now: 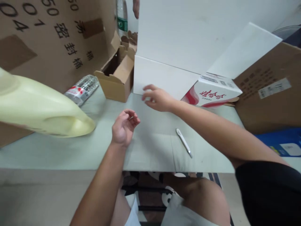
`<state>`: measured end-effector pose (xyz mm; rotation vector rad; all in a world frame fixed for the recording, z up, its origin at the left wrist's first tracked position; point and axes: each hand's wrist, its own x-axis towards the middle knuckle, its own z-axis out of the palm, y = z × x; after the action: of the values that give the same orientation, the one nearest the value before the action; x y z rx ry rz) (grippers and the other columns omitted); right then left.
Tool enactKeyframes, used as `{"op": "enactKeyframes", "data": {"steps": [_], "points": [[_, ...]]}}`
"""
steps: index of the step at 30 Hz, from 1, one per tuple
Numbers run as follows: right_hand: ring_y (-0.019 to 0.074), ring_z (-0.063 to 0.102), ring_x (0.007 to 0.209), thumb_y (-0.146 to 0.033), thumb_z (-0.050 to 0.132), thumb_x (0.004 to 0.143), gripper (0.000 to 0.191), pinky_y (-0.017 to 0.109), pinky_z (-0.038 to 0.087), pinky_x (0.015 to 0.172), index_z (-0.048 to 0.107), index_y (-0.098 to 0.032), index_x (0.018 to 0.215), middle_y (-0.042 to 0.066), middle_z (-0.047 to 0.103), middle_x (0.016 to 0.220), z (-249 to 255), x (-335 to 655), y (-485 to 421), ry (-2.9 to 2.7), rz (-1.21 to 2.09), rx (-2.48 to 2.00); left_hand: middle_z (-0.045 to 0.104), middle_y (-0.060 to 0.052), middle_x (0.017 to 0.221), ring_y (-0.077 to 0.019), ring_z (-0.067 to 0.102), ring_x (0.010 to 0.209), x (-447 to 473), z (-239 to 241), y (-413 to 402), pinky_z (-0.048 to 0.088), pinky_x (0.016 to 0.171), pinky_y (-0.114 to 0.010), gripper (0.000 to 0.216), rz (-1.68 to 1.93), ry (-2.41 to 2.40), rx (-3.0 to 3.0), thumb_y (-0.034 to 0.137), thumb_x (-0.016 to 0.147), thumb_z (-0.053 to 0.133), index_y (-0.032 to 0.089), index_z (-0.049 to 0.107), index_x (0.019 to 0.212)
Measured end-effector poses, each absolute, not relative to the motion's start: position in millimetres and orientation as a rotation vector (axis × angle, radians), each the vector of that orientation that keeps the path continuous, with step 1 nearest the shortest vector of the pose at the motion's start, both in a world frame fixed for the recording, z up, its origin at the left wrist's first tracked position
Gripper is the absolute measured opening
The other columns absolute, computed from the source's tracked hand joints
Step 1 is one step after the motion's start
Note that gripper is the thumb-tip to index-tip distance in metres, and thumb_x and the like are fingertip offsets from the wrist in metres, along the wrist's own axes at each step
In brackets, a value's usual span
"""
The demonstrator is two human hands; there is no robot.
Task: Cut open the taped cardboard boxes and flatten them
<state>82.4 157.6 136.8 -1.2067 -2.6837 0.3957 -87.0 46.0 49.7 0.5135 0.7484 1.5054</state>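
Observation:
My right hand [158, 98] reaches in front of a white cardboard panel [164, 77], its fingers loosely bent and apart, with nothing held. Whether the fingertips touch the panel I cannot tell. My left hand [125, 128] is above the table, palm turned inward, fingers curved and empty. A slim white utility knife [184, 142] with a metal tip lies on the pale green cloth [155, 147], below my right forearm. Just beyond my left hand stands an open brown cardboard box [114, 86] with notched flaps.
A pale yellow jug [44, 106] juts in from the left, beside a clear plastic bottle [82, 89]. Large cartons [54, 37] rise behind. At right are a red-and-white box [211, 91], a brown carton [270, 91] and a blue package [282, 141]. Another person's hand [135, 8] shows at the top.

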Motion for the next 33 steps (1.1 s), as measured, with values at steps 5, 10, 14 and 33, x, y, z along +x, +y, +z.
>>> {"op": "enactKeyframes", "data": {"steps": [5,10,14,33], "points": [[0.0211,0.066,0.139,-0.025,0.071,0.096,0.022,0.034,0.058,0.113,0.074,-0.020,0.117,0.004,0.061,0.156,128.2,-34.0,189.0,-2.666,0.194,-1.082,0.062,-0.003,0.071,-0.0181,0.061,0.067,-86.1,48.3,45.6,0.053,0.066,-0.033,0.026,1.472,0.795,0.716,0.043,0.068,0.073,0.020,0.066,0.077],[0.0088,0.064,0.137,-0.018,0.059,0.101,0.035,0.023,0.049,0.120,0.065,-0.016,0.136,-0.001,0.059,0.160,118.0,-42.2,183.5,-2.664,0.196,-0.987,0.060,-0.003,0.072,-0.0195,0.057,0.071,-88.9,45.3,45.2,0.047,0.072,-0.036,0.017,1.642,0.945,0.912,0.038,0.076,0.066,0.022,0.064,0.077],[0.0164,0.074,0.121,-0.021,0.055,0.102,0.028,0.028,0.063,0.104,0.078,-0.017,0.118,0.005,0.073,0.142,108.5,10.3,151.3,-2.417,0.392,-0.973,0.054,-0.002,0.074,-0.0197,0.052,0.072,-87.1,47.6,38.9,0.043,0.072,-0.037,0.010,2.099,1.115,1.139,0.025,0.087,0.057,0.024,0.056,0.077],[0.0180,0.081,0.076,-0.036,0.052,0.109,0.035,0.031,0.062,0.060,0.079,-0.017,0.095,0.012,0.084,0.108,121.9,190.1,-71.1,-2.332,0.566,-0.791,0.052,-0.010,0.144,-0.0340,0.047,0.144,-55.4,47.5,62.7,0.035,0.126,-0.054,0.054,1.710,1.095,1.865,0.075,0.092,0.058,0.027,0.075,0.112]]}}
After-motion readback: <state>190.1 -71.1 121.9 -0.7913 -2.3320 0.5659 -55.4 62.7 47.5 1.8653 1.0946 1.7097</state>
